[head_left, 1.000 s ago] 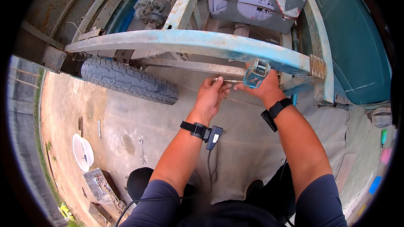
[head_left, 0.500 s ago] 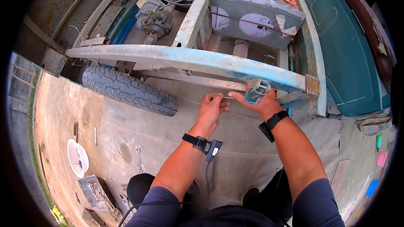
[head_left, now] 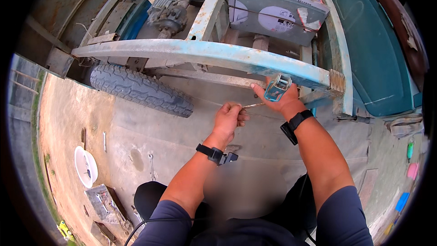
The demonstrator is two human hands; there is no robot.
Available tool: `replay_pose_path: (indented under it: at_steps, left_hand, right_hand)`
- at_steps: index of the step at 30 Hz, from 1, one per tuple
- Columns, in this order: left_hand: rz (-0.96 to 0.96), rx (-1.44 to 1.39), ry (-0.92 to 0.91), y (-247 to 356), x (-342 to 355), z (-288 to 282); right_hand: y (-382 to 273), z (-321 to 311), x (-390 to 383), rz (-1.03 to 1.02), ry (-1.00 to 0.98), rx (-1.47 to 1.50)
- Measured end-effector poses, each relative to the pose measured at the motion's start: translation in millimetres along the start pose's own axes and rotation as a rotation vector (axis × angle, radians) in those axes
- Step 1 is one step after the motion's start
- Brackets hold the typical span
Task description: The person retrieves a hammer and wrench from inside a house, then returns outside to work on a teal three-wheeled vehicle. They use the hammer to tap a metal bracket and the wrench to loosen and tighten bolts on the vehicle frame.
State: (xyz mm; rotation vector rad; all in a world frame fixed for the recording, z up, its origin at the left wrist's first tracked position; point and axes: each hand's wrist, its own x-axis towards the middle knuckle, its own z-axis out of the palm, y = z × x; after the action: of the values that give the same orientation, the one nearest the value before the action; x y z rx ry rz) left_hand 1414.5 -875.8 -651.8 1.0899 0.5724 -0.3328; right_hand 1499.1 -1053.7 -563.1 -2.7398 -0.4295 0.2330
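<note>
My left hand (head_left: 230, 120) pinches a thin metal rod (head_left: 251, 106) between thumb and curled fingers, below the frame's lower rail. The rod extends rightward toward my right hand (head_left: 284, 101), which is around a small blue U-shaped bracket (head_left: 274, 90) with a metal pin, just under the curved front beam (head_left: 214, 52). The right thumb points up beside the rail, clear of the rod; the other fingers are mostly hidden behind the bracket, so their grip is unclear.
A rusty vehicle frame holds a motor housing (head_left: 168, 20) and grey box (head_left: 277, 18). A tire (head_left: 141, 89) lies left. Wrenches (head_left: 151, 166), a brush (head_left: 83, 136), a white basin (head_left: 86, 166) and a metal tool tray (head_left: 98, 200) are on the ground. A teal panel (head_left: 378, 45) stands right.
My left hand has drawn slightly toward me with the rod. My right thumb has lifted away from the rod up beside the rail. The view has shifted slightly.
</note>
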Motion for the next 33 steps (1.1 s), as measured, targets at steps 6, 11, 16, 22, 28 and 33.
replay_pose_path:
  at_steps: [6, 11, 16, 22, 28, 33]
  left_hand:
    - [-0.048, -0.049, 0.039, -11, -23, 7]
    - [-0.160, 0.024, -0.156, -30, -56, 0]
    - [-0.226, 0.115, -0.329, -36, -76, 14]
    - [-0.148, 0.502, -0.351, -20, -98, 22]
    - [-0.135, 0.592, -0.390, 11, -131, -9]
    - [-0.118, 0.801, -0.397, 58, -147, -14]
  right_hand:
    - [-1, 2, 3, -0.065, 0.097, -0.094]
    - [-5, -1, 0, -0.034, 0.124, -0.052]
    - [7, 11, 9, 0.000, 0.130, -0.017]
    - [20, 1, 10, 0.027, -0.060, -0.016]
    - [11, -29, -66, -0.406, 0.303, 0.026]
    - [2, -110, -155, -0.483, 0.112, 0.166]
